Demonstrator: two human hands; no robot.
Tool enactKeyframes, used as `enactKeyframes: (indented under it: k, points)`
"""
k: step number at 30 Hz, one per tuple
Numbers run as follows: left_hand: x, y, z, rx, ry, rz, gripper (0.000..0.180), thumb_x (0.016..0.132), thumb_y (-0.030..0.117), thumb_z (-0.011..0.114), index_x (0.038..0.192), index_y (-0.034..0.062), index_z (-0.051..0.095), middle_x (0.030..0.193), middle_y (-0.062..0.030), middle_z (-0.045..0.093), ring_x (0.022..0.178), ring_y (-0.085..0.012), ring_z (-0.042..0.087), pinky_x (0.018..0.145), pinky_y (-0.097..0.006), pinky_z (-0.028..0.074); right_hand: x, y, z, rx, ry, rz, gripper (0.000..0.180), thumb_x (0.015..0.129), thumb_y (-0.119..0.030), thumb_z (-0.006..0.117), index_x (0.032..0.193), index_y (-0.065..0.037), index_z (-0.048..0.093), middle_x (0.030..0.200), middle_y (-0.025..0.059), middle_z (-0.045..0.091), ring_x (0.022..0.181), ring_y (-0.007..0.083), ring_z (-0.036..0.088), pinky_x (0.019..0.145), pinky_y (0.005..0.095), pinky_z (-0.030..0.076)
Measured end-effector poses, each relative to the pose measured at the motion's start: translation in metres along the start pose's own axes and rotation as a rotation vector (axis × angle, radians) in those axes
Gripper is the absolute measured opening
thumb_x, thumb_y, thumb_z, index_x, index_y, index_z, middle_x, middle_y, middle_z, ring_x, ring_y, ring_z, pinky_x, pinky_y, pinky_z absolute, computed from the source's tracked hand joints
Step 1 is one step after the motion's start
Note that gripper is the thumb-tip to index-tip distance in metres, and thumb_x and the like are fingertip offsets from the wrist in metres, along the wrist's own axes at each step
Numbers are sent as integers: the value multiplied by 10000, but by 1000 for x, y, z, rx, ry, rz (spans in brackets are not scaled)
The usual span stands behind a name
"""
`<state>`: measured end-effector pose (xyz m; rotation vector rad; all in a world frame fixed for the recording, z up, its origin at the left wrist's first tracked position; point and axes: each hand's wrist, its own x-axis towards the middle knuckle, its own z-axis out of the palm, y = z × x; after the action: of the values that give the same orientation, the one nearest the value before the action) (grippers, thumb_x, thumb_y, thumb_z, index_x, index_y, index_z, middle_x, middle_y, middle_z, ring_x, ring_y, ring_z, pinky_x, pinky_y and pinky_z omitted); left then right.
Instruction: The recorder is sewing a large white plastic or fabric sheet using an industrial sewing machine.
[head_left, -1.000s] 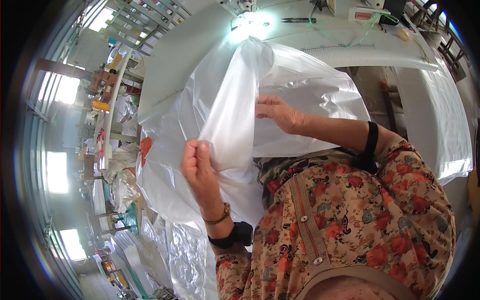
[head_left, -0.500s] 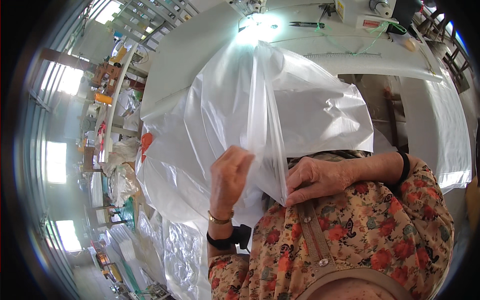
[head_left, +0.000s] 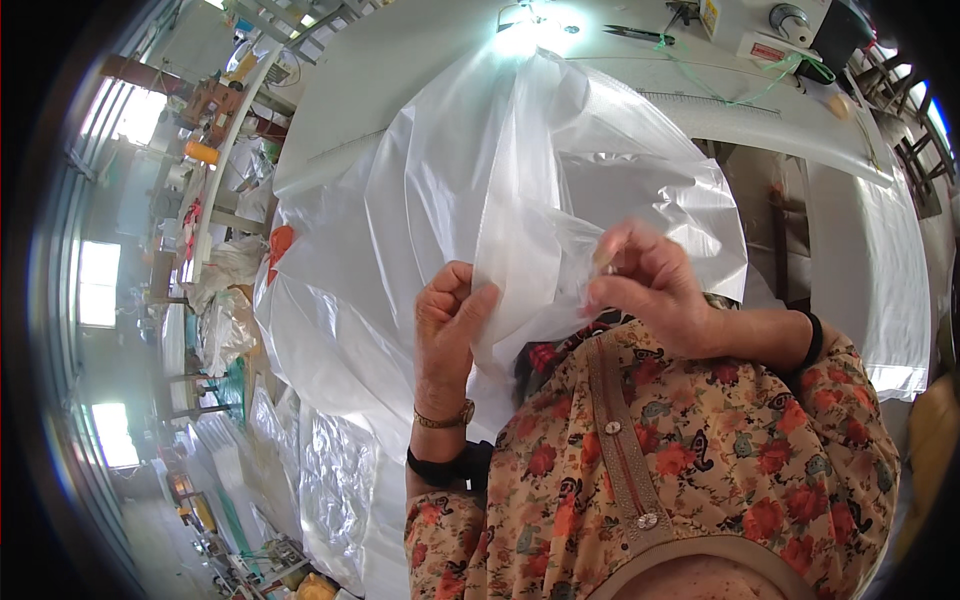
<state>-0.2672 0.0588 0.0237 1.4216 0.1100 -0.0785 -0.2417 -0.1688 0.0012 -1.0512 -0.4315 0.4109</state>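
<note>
A large sheet of white, translucent plastic film (head_left: 420,220) spreads from the sewing machine's lit needle area (head_left: 530,30) down over the table edge toward my lap. My left hand (head_left: 450,325) pinches the film's edge between thumb and fingers, left of the middle. To its right, my right hand (head_left: 655,290) is raised with fingers curled, gripping a thin, gathered part of the same film; the fingertips are slightly blurred. Between the two hands the film is pulled out in a loose, see-through fold. A seam or edge line runs from the left hand up toward the needle.
Dark thread snips (head_left: 640,36), green thread (head_left: 690,75) and a ruler scale (head_left: 710,102) are on the white tabletop (head_left: 330,110). A handwheel (head_left: 790,22) stands at upper right. Another white sheet (head_left: 860,270) hangs at right. Crumpled clear plastic (head_left: 335,490) lies at lower left.
My right hand has lifted up and to the right from near my chest, drawing film with it. My left hand has moved slightly and now grips the film's edge.
</note>
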Motion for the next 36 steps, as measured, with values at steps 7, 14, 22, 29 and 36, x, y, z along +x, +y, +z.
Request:
enactKeyframes:
  k: [7,14,22,29,36]
  points:
    - [5,12,-5,-24,12,61,72,891,86,590,885,16,579,789,-4,642,670,-24,554,626,-165,433,-4,-15,-9,138,273,214,416,967,-248,563,1246,1,380,758,60,614,670,138,626,643,281,534]
    - [12,11,4,25,-67,77,123,891,127,629,850,25,574,738,23,610,637,-14,522,569,-164,406,-15,-44,-11,-152,117,307,360,967,-333,552,891,18,565,582,16,553,520,99,574,514,273,511]
    - [10,3,20,241,-172,90,165,858,32,658,794,47,507,671,92,465,600,17,374,509,-178,308,-15,-41,4,-873,-219,-18,216,900,-164,637,798,-17,516,600,96,573,535,215,583,527,327,457]
    - [3,-11,27,257,-186,27,98,897,65,634,898,31,542,704,60,554,606,5,434,517,-180,360,-1,-35,20,-811,-519,80,245,858,-217,678,808,-27,531,613,123,564,568,305,585,550,370,457]
    - [-9,-22,19,206,-179,-91,118,970,149,525,1017,44,551,834,22,603,732,-21,524,636,-171,431,8,-23,34,-950,-718,-92,261,871,-252,633,803,-29,515,615,122,569,599,353,593,554,415,471]
